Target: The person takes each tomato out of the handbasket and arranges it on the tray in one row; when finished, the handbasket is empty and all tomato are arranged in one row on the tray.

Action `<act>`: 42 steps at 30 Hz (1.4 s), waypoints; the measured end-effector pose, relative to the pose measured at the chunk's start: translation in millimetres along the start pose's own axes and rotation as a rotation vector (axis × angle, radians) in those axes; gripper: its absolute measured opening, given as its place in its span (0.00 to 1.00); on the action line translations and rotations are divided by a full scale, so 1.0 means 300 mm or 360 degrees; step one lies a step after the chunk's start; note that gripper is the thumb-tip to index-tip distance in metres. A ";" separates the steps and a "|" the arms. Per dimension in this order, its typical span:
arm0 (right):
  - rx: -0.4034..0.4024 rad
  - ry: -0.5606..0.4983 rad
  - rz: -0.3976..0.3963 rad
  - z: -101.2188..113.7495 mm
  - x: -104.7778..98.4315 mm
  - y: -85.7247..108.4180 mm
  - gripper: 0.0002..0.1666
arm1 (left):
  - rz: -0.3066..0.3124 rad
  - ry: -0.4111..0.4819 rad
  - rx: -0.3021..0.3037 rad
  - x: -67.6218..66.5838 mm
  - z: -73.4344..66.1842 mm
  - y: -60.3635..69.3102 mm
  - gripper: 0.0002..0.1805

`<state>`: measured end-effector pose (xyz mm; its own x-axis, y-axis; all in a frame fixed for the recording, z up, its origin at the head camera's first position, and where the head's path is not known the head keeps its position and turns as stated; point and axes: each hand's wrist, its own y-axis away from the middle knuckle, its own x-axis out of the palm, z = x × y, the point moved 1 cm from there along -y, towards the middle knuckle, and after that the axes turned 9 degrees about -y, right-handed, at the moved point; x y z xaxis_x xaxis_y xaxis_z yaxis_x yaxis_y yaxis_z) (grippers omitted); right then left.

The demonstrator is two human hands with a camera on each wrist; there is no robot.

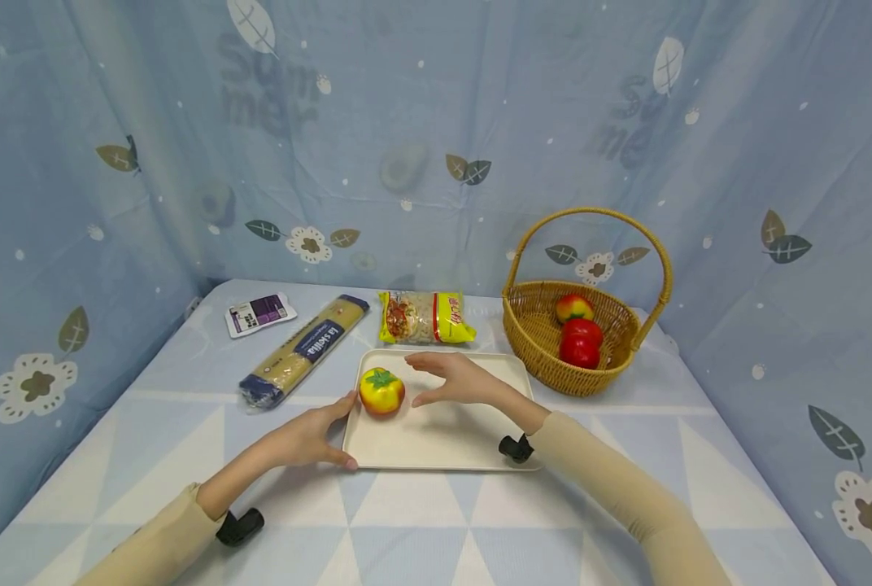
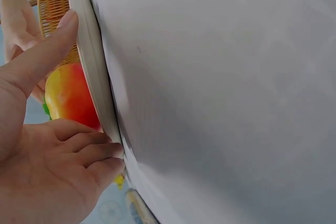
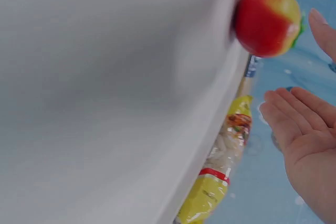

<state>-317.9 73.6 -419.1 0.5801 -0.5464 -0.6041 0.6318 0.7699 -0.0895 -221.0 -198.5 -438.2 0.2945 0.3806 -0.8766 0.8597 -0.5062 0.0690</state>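
Resting: yellow-red fruit (image 1: 381, 392) at ten o'clock on our tray (image 1: 443, 448)

Our left hand (image 1: 310, 437), spread, seems to touch the tray between eight and nine; our right hand (image 1: 461, 381), fingers and thumb apart, hovers at the fruit's three. A basket (image 1: 549, 364) stands at two.

Glossy fruit (image 1: 381, 392), matt tray (image 1: 436, 443), woven basket (image 1: 553, 370)

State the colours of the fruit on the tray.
The fruit is yellow and red, green on top; clearest in the head view.
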 end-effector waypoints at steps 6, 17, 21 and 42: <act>0.0009 0.0097 -0.0059 0.025 -0.036 0.057 0.47 | 0.0014 -0.0014 -0.0015 0.002 0.003 0.001 0.62; -0.0014 0.0367 -0.0318 0.055 -0.087 0.167 0.47 | 0.0004 -0.0028 0.0003 0.003 0.004 -0.003 0.62; -0.0034 0.0374 -0.0429 0.060 -0.115 0.204 0.45 | 0.0017 -0.0020 -0.0001 0.005 0.005 -0.005 0.62; -0.0006 0.0534 -0.0796 0.035 -0.306 0.367 0.42 | 0.0043 0.0017 -0.0052 0.004 0.013 -0.004 0.64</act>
<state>-296.2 205.0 -365.2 0.0190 -0.7091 -0.7049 0.7842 0.4479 -0.4295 -223.2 -200.5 -441.2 0.3222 0.3751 -0.8692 0.8645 -0.4907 0.1087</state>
